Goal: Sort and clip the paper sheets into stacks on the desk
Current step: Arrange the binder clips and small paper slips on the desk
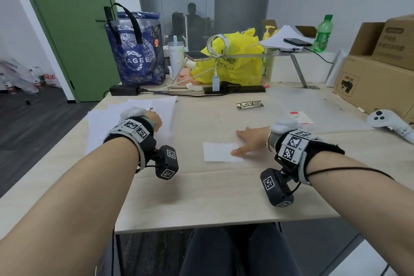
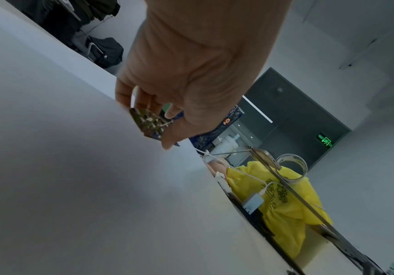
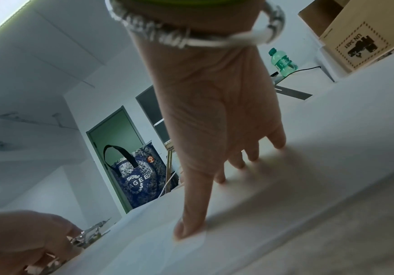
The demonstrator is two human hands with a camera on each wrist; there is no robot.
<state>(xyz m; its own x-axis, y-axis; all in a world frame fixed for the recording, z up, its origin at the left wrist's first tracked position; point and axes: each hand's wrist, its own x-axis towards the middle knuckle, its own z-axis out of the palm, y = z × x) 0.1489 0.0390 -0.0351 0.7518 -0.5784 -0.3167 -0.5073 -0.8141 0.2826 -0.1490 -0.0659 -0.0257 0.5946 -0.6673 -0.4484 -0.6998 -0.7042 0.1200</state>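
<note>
Large white sheets (image 1: 134,114) lie fanned out at the desk's left. My left hand (image 1: 154,120) is over them and pinches a patterned metal clip (image 2: 149,123) at the edge of the top sheet (image 2: 73,167). The right wrist view shows that clip (image 3: 90,234) in the left hand (image 3: 26,245) too. A small white paper (image 1: 220,151) lies at the desk's middle. My right hand (image 1: 242,141) rests flat with straight fingers, its thumb on the paper's right edge (image 3: 191,240). A second patterned clip (image 1: 249,104) lies loose further back.
A red and white card (image 1: 300,116) and a white controller (image 1: 389,123) lie at the right, beside cardboard boxes (image 1: 376,83). Along the back are a power strip (image 1: 235,89), a yellow bag (image 1: 237,60), a blue tote (image 1: 136,51) and a metal shelf (image 1: 268,54).
</note>
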